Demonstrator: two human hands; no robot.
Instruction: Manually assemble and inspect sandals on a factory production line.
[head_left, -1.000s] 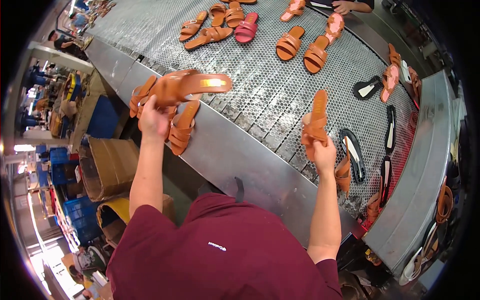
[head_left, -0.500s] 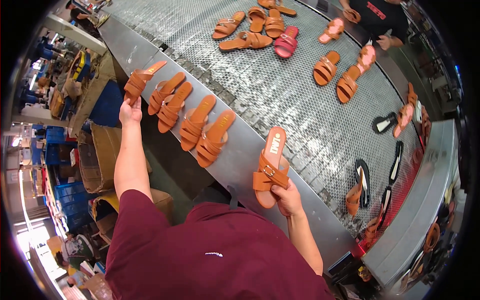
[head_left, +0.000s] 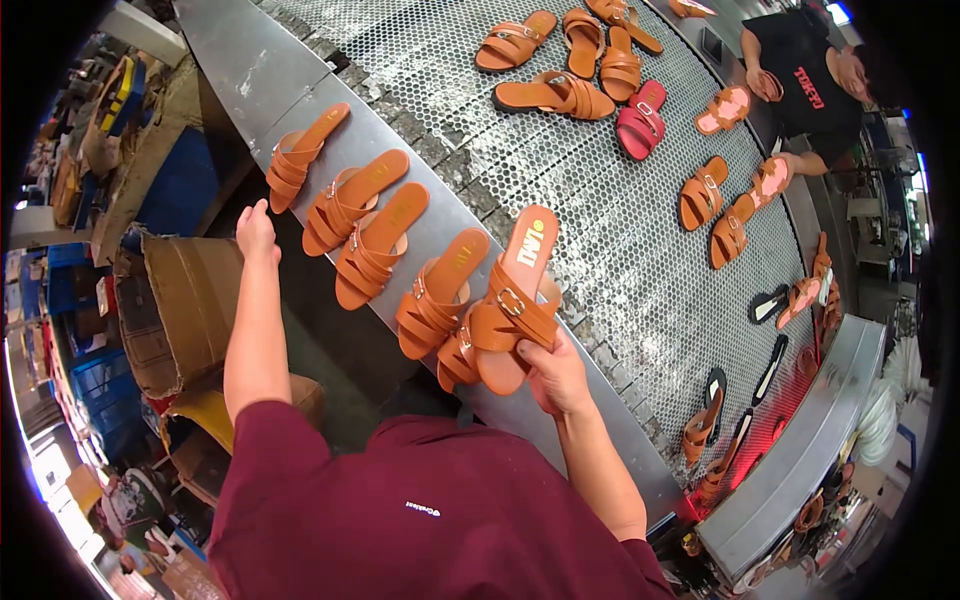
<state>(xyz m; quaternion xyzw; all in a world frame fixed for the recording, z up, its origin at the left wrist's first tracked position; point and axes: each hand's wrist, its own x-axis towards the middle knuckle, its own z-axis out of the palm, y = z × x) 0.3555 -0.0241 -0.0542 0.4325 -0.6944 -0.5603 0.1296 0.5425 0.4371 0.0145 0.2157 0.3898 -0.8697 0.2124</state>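
Observation:
My right hand (head_left: 556, 372) is closed around the strap end of a brown slide sandal (head_left: 515, 305) with crossed straps and a round buckle, thumb on top. Held above the metal ledge (head_left: 590, 400), this sandal hides most of another brown sandal (head_left: 453, 358) lying there. Several more rest along the ledge to the left, toes toward me: one brown sandal (head_left: 440, 295), a close pair with its nearer sandal (head_left: 378, 250), and the farthest-left sandal (head_left: 302, 160). Just below that last one's toe, my left hand (head_left: 257, 235) is off the ledge, open and holding nothing, fingers loosely bent.
Beyond the ledge runs a mesh conveyor (head_left: 590, 230) bearing brown sandals, a red sandal (head_left: 641, 122) and black soles (head_left: 769, 368). Across it, a person in a black shirt (head_left: 805, 85) reaches toward a pink-lined sandal (head_left: 771, 178). A cardboard box (head_left: 190, 310) stands at left.
My left hand has let go of the farthest-left sandal, which now lies on the ledge, and drawn slightly back. My right hand has carried its sandal left, over the row's nearest one.

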